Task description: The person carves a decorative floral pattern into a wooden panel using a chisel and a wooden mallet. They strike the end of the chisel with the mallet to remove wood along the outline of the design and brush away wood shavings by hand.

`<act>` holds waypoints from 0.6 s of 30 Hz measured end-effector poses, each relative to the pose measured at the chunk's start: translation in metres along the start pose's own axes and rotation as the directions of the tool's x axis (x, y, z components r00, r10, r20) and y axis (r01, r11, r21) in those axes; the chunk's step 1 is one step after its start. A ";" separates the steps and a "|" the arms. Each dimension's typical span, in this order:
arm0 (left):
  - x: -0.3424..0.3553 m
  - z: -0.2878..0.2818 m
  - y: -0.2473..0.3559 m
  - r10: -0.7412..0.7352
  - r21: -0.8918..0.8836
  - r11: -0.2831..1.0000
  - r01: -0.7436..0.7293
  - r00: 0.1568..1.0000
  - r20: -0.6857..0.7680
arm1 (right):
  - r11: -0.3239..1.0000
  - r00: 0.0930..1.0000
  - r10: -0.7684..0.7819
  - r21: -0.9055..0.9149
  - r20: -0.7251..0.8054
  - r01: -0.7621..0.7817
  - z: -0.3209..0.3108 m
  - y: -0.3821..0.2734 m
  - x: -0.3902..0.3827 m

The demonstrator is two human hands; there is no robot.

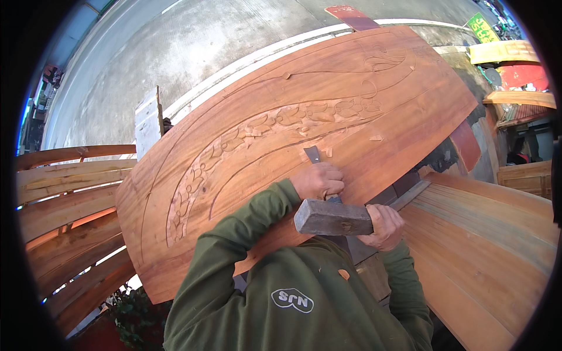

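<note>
A large reddish wooden panel with a carved band of leaves and long incised curves fills the middle. My left hand is closed round a metal chisel, its flat blade on the panel just below the carved band, beside a few wood chips. My right hand grips a blocky grey mallet, whose head is held over the chisel's lower end and hides part of it.
Curved planks are stacked at the left. A smooth wooden board lies at lower right. A pale upright board stands behind the panel. Concrete pavement spans the back. Coloured items crowd the upper right.
</note>
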State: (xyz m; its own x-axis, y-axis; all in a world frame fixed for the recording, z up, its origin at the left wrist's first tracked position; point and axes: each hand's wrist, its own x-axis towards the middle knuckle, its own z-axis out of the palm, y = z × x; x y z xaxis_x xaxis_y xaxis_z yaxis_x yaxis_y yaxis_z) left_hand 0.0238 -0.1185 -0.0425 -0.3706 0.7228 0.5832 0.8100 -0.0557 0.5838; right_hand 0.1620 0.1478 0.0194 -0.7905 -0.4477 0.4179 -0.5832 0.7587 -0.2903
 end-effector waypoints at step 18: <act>-0.001 -0.004 0.001 0.032 0.023 0.999 -0.033 0.997 0.065 | 0.999 0.999 0.024 0.020 0.036 -0.025 0.017 0.011 0.012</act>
State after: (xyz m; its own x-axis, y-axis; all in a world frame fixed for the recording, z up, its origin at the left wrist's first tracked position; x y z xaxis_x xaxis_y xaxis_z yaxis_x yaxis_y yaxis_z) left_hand 0.0234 -0.1218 -0.0406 -0.3143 0.7640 0.5635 0.8320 -0.0641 0.5511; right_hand 0.1431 0.1432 0.0068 -0.8106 -0.4462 0.3793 -0.5671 0.7597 -0.3181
